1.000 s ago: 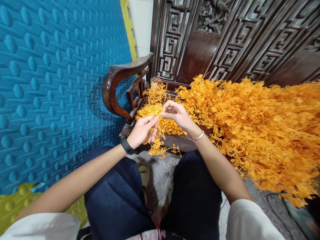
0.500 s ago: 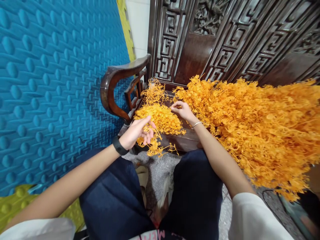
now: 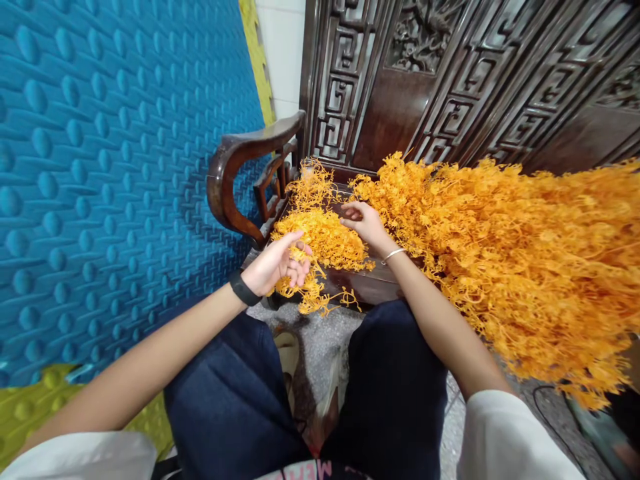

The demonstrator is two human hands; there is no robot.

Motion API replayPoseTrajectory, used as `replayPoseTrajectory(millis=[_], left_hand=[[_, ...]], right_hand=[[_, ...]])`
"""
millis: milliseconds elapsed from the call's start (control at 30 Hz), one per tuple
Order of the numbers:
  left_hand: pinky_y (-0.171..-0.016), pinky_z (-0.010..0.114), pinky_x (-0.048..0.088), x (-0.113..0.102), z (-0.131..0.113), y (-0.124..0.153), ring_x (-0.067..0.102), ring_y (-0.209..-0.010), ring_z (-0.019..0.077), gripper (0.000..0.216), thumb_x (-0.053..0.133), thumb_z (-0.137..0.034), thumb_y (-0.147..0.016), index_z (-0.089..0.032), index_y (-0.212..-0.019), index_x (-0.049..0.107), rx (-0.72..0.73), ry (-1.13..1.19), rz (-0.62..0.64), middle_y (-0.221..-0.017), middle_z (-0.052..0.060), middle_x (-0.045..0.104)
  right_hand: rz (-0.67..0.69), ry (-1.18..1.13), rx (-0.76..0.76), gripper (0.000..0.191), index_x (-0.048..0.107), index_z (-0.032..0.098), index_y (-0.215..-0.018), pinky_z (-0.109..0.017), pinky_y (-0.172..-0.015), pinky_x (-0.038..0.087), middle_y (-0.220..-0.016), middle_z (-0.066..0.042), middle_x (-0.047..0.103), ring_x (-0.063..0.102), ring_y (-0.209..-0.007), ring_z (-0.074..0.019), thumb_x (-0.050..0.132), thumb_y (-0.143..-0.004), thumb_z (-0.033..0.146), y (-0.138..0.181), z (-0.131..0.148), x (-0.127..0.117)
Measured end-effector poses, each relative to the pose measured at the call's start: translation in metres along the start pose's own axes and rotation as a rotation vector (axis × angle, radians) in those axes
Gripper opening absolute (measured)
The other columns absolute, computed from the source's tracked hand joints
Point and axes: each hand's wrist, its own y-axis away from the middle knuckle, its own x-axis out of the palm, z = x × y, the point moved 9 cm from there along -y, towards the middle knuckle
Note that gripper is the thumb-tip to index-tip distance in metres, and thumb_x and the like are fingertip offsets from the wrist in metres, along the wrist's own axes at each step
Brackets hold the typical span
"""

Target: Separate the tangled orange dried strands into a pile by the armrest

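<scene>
My left hand (image 3: 283,263), with a black band on its wrist, is curled round a few thin yellow-orange artificial flower sprigs (image 3: 313,297). Their ends hang below the palm, past the seat's front edge. Just beyond it, a small heap of the same sprigs (image 3: 335,240) lies on the dark wooden seat (image 3: 363,283). At the right side of that heap is my right hand (image 3: 365,220), wearing a thin bangle. Its thumb and fingers are bent but apart, with nothing visible between them.
A big mass of orange artificial flowers (image 3: 540,253) fills the right side. Behind the seat rises a carved wooden backrest (image 3: 395,120). A curved armrest (image 3: 225,173) stands on the left, beside blue foam matting (image 3: 125,167). A looser clump of sprigs (image 3: 313,183) lies near the backrest.
The fingers of my right hand have parted from a pinch. My left hand has turned a little, showing more of the sprigs in it. The view has shifted slightly.
</scene>
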Motion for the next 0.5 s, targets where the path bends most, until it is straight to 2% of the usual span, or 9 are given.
replayPoseTrajectory(millis=[67, 167, 233, 300, 367, 433, 500], left_hand=[[-0.031, 0.018, 0.034, 0.0, 0.001, -0.001, 0.053, -0.036, 0.0122, 0.032, 0.033, -0.041, -0.089, -0.017, -0.076, 0.048, -0.013, 0.014, -0.005, -0.051, 0.002, 0.057], [-0.032, 0.018, 0.036, -0.002, 0.0, -0.003, 0.054, -0.036, 0.0117, 0.03, 0.036, -0.042, -0.088, -0.016, -0.078, 0.047, 0.016, 0.015, -0.024, -0.055, 0.004, 0.06], [-0.032, 0.018, 0.037, -0.001, -0.001, -0.003, 0.055, -0.037, 0.0116, 0.031, 0.04, -0.044, -0.088, -0.015, -0.082, 0.051, 0.058, -0.005, -0.015, -0.056, 0.004, 0.061], [-0.032, 0.017, 0.037, -0.001, -0.003, -0.004, 0.056, -0.038, 0.0118, 0.033, 0.043, -0.046, -0.087, -0.014, -0.086, 0.054, 0.102, -0.029, -0.009, -0.052, 0.002, 0.059], [-0.032, 0.017, 0.038, -0.001, -0.004, -0.003, 0.056, -0.038, 0.0113, 0.035, 0.044, -0.048, -0.086, -0.014, -0.085, 0.055, 0.12, -0.043, -0.013, -0.052, 0.002, 0.06], [-0.03, 0.017, 0.035, -0.001, -0.004, -0.003, 0.054, -0.035, 0.0101, 0.038, 0.044, -0.051, -0.085, -0.015, -0.082, 0.054, 0.104, -0.052, -0.02, -0.055, 0.003, 0.062], [-0.028, 0.016, 0.031, -0.002, -0.006, -0.002, 0.05, -0.031, 0.0083, 0.038, 0.045, -0.052, -0.084, -0.015, -0.078, 0.052, 0.105, -0.056, -0.042, -0.053, 0.002, 0.061]], right_hand=[[0.06, -0.111, -0.03, 0.021, 0.063, 0.015, -0.086, -0.03, -0.073, 0.043, -0.081, -0.003, 0.058, 0.052, -0.073, -0.0127, 0.067, -0.067, 0.023, 0.011, 0.023, 0.001], [0.347, -0.272, -0.111, 0.021, 0.061, 0.016, -0.082, -0.029, -0.074, 0.044, -0.083, -0.003, 0.061, 0.055, -0.077, -0.013, 0.061, -0.076, 0.035, 0.037, 0.071, 0.026], [0.48, -0.265, -0.208, 0.025, 0.06, 0.016, -0.086, -0.028, -0.074, 0.044, -0.086, -0.003, 0.061, 0.055, -0.079, -0.013, 0.065, -0.073, 0.036, 0.057, 0.1, 0.042], [0.499, -0.218, -0.304, 0.028, 0.058, 0.016, -0.087, -0.027, -0.075, 0.043, -0.086, -0.002, 0.06, 0.055, -0.08, -0.0126, 0.07, -0.069, 0.034, 0.069, 0.119, 0.052], [0.446, -0.18, -0.355, 0.022, 0.058, 0.016, -0.082, -0.027, -0.075, 0.043, -0.081, -0.001, 0.059, 0.054, -0.078, -0.0119, 0.069, -0.071, 0.032, 0.073, 0.127, 0.054], [0.396, -0.186, -0.352, 0.016, 0.058, 0.016, -0.077, -0.027, -0.073, 0.043, -0.077, 0.0, 0.059, 0.053, -0.075, -0.011, 0.063, -0.077, 0.031, 0.071, 0.127, 0.052], [0.402, -0.269, -0.293, 0.014, 0.058, 0.016, -0.078, -0.027, -0.073, 0.044, -0.077, -0.001, 0.059, 0.055, -0.074, -0.0104, 0.057, -0.081, 0.029, 0.068, 0.122, 0.05]])
